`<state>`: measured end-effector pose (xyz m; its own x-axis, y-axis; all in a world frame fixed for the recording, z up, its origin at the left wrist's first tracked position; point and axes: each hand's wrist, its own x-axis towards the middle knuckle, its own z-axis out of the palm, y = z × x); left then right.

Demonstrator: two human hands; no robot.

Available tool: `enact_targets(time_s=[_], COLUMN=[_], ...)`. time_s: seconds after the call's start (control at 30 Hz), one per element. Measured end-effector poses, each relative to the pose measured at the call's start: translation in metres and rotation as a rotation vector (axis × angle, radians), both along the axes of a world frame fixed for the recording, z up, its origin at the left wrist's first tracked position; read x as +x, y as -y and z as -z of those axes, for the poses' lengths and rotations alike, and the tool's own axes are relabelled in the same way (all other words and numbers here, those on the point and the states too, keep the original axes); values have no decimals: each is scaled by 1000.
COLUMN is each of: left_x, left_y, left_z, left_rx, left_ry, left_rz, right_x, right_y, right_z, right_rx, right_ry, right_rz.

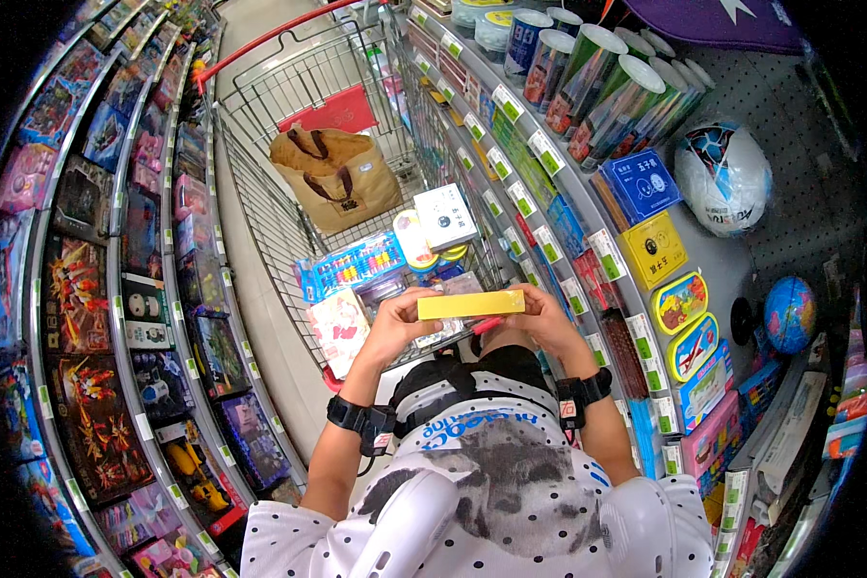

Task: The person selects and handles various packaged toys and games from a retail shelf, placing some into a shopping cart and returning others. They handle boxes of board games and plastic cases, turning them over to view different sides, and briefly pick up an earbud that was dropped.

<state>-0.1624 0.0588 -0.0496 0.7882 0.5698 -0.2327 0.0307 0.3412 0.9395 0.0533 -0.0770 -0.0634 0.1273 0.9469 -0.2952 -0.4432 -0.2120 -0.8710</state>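
Between my two hands is a flat yellow box [471, 305], turned so that a narrow side faces up. My left hand [396, 329] grips its left end, and my right hand [547, 323] grips its right end. Beyond the box stands a wire shopping cart [253, 224]. It holds a tan bag [343, 180] with brown handles, a white boxed game [444, 217], a blue-backed pack with colourful beads [357, 266], and a white-and-red patterned package [338, 329]. Other packages beneath the yellow box are partly hidden by it and my hands.
Shelves of boxed toys [90, 296] line the left. On the right shelf are clear-sided tubes [614, 101], a blue box [639, 188], a similar yellow box [654, 249], oval tins [680, 302], a wrapped ball [724, 177] and a small globe [790, 315]. The cart's red handle [282, 32] is at the far end.
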Motion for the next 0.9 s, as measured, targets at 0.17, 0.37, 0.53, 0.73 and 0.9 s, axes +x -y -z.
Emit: enact_targets(time_s=[0.17,0.37,0.53,0.73,0.9], left_x=[0,-1,7,5,9], left_y=[4,2,2,-2,0], left_z=[-6,-2,-15,-15,-8], left_rx=[-106,-277,-460,-497,-541], left_ry=[-12,-28,8,-143,-70], left_rz=[-53,-126,-93,-15,-43], right_x=[0,-1,-1,-3,-5], right_y=[0,3,3,5,2], right_z=[-5,-16,-22,-16,-17], right_rx=[-35,-19,28,17,0], right_ry=[-47,-172,-194,-308,-309], right_rz=[-20,-11,-59,-42,-41])
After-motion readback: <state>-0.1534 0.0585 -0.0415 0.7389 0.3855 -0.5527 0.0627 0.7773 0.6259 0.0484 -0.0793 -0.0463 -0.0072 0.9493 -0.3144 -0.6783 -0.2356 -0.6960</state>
